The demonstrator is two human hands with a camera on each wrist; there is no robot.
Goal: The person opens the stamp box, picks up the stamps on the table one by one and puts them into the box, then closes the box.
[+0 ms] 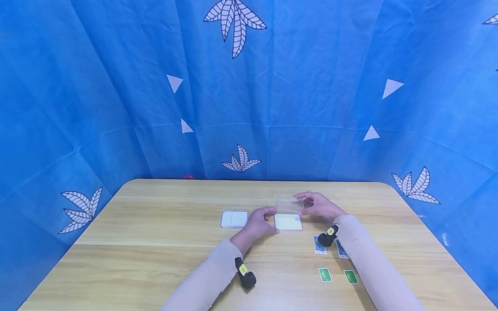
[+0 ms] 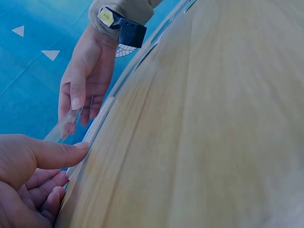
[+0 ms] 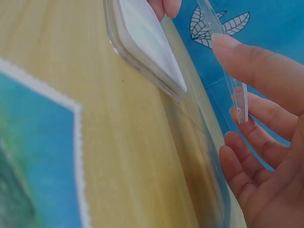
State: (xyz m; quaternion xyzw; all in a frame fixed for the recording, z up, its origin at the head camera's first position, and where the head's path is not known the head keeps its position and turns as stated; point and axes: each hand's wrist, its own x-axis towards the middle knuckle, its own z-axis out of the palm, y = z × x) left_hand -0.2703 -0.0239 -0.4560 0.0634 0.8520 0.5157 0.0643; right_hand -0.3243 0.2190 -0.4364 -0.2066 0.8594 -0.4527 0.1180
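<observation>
1. Toward the far side of the wooden table (image 1: pixel 155 268), right of its middle line, lies a flat clear case (image 1: pixel 288 222) with a white insert, its clear lid (image 1: pixel 288 204) raised and tilted over the far edge

2. At the case's left side, the left hand (image 1: pixel 261 222) grips it, thumb at the near corner and fingers bent toward the far corner

3. On the lid's right end, the right hand (image 1: pixel 318 205) pinches the thin plastic between thumb and fingertips; the right wrist view shows the lid nearly edge-on, apart from the white insert at that end

4. Whether a hinge joins lid and case, I cannot tell

5. Just left of the left hand rests a second case (image 1: pixel 234 219), also with a white insert, which a line splits into two parts

6. Below the right hand lie two blue stamps (image 1: pixel 319 245) with white scalloped borders, both partly hidden by the right arm and its wrist camera (image 1: pixel 328 236)

7. Nearer the person, two green stamps (image 1: pixel 324 274) lie side by side, slightly apart, the right one close to the right sleeve (image 1: pixel 373 263)

8. Behind the table hangs a blue curtain (image 1: pixel 311 65) printed with white leaves and pale triangles
</observation>
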